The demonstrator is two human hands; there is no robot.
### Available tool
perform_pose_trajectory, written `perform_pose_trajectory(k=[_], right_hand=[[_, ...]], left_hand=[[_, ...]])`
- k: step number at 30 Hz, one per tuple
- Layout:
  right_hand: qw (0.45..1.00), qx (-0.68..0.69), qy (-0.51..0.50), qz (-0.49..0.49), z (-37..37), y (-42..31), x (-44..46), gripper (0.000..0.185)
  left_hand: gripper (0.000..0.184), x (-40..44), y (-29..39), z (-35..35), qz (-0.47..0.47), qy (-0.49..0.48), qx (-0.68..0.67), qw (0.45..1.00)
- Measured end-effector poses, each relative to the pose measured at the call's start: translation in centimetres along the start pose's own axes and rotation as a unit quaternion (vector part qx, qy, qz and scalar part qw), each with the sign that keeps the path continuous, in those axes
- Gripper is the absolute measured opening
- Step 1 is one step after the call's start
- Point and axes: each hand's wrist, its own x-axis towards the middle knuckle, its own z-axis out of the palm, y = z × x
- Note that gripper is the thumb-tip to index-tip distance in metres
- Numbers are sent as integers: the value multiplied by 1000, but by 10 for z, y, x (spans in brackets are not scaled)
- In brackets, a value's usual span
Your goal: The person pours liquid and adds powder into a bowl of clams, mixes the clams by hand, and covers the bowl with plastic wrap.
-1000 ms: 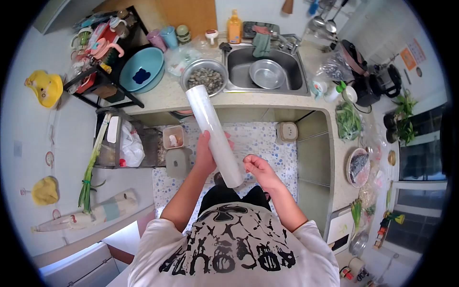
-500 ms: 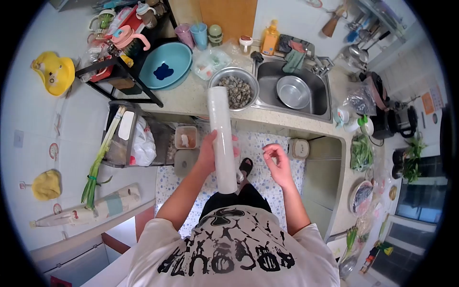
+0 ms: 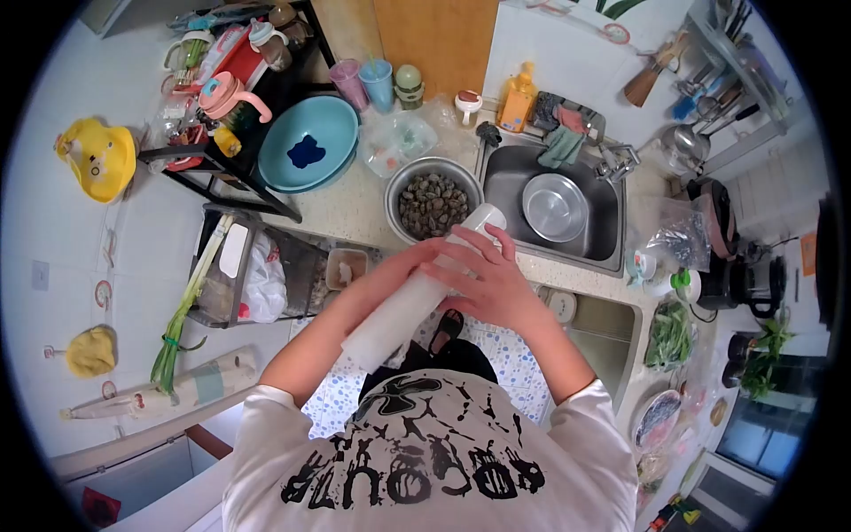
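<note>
A long white roll (image 3: 390,326), wrapped in clear film, lies slanted across the front of my body, its upper end near the counter edge. My left hand (image 3: 415,266) is wrapped round the roll from the left, its fingers partly hidden by the roll and the other hand. My right hand (image 3: 492,282) rests over the upper part of the roll with its fingers spread. Just beyond the roll's upper end stands a metal bowl (image 3: 394,211) filled with shells.
A sink (image 3: 605,232) holding a metal pan (image 3: 555,207) is at the right. Left on the counter are a blue basin (image 3: 332,120) and a black rack (image 3: 257,191). Bagged greens (image 3: 669,337) lie on the right counter; spring onions (image 3: 182,328) stand at the left.
The roll has tilted, its upper end now pointing up and right. My right hand has moved from beside the roll onto it. The view has shifted towards the counter.
</note>
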Motion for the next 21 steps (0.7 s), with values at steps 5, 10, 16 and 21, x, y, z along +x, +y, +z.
perform_pose_trajectory(k=[5,10,16,21], right_hand=[[999,33,-11,-4,3,19,25,65],[990,92,37,103,2,32,45,61],[904,285,144,284,34,23,60,50],[894,267,172,315,62,19,74,42]], left_hand=[[47,5,25,-13,37,-33,112,992],[64,7,55,-44,22,-197,-164,966],[90,27,32,-49,238,-36,-4,971],[89,39,31,-50,218,39,43,974]])
